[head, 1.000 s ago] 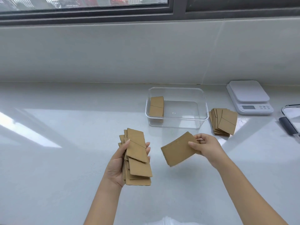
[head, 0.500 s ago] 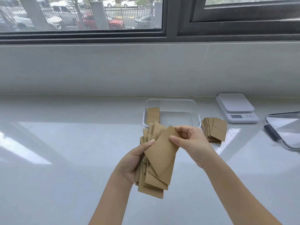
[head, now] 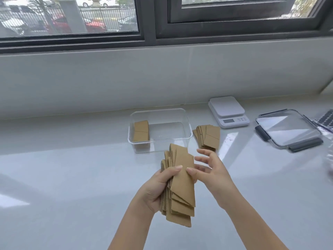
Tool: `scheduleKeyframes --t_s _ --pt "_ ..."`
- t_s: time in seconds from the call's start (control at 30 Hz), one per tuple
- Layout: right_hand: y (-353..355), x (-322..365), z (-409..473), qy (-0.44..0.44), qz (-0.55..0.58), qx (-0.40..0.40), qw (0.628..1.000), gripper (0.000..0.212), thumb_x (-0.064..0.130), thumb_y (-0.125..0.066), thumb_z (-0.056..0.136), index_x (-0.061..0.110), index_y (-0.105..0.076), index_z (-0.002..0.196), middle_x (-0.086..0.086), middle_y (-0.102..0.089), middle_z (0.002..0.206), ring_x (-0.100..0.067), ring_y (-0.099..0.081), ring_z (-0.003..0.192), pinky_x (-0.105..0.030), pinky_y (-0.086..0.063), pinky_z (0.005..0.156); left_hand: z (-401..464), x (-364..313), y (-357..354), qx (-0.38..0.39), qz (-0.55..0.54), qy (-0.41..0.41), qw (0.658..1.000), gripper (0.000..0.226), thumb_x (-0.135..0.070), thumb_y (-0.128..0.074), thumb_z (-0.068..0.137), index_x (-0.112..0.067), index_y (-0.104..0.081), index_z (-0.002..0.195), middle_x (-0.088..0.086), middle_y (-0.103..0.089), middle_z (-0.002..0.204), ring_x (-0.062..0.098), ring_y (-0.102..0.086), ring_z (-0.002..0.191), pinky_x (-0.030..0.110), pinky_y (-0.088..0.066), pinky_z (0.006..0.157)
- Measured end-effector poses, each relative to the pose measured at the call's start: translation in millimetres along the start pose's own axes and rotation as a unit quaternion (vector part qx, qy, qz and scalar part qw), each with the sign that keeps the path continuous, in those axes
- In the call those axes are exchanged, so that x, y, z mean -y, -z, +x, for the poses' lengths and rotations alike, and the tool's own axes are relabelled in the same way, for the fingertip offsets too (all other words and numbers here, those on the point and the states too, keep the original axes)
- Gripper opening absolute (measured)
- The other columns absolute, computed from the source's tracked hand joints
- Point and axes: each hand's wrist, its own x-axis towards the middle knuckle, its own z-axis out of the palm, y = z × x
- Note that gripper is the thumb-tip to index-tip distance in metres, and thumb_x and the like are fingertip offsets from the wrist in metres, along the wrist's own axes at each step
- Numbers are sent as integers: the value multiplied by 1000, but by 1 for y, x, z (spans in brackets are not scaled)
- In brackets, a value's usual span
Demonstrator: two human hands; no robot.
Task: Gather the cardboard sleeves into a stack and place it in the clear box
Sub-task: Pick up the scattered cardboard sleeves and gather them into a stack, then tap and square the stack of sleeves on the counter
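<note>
My left hand (head: 158,188) grips a fanned, uneven stack of brown cardboard sleeves (head: 182,188) above the counter, thumb across the top sleeve. My right hand (head: 210,170) is at the stack's right edge with fingers spread, thumb touching the top sleeve, holding nothing of its own. Behind the stack stands the clear box (head: 185,121) with a small pile of sleeves (head: 141,131) at its left end. A further fanned pile of sleeves (head: 209,137) lies on the counter right of the box.
A white kitchen scale (head: 228,110) stands at the back right. The box's clear lid (head: 288,129) with dark clips lies further right, a dark dotted sheet (head: 327,120) beyond it. A tiled wall and window run behind the grey counter (head: 72,177).
My right hand laid its single sleeve onto the left hand's stack, let go and spread its fingers. The view tilted up and swung right.
</note>
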Motion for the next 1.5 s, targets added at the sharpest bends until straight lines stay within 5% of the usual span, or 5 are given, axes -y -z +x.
scheduleKeyframes --t_s 0.57,0.9,1.2,1.37,1.5 --pt "101 26 72 -41 205 213 954 46 27 -62 84 21 -53 129 -10 -68 116 -27 -68 99 -39 -58 69 122 -37 -87 -23 323 -131 937 57 -40 -69 77 -23 -37 121 -8 -62 102 -7 -66 80 11 -52 65" --pt "142 -1 119 -111 75 -1 991 38 31 -73 73 20 -65 108 -4 -77 92 -21 -74 80 -34 -57 58 177 -9 -67 -87 356 -29 930 25 -48 -54 88 -26 -53 98 -13 -60 96 0 -58 86 15 -45 70" --pt "131 -5 215 -134 25 -117 984 25 17 -66 86 7 -62 108 -5 -70 88 -20 -66 76 -29 -51 62 220 -19 -57 -151 310 -33 938 52 -28 -47 95 -26 -24 142 -7 -27 152 8 -36 131 22 -32 100" --pt "118 -26 235 -147 -54 -162 974 33 25 -67 84 6 -62 111 -7 -68 96 -27 -64 93 -35 -53 77 240 -24 -55 -153 235 8 960 48 -16 -44 95 -21 -30 140 -19 -49 110 -12 -50 81 -2 -40 48" --pt "124 -32 238 -187 -142 -179 956 49 39 -61 84 7 -53 122 -17 -55 125 -39 -49 117 -47 -45 98 250 -20 -51 -190 175 15 966 40 -10 -43 93 -14 -39 132 -1 -63 113 13 -63 98 17 -50 65"
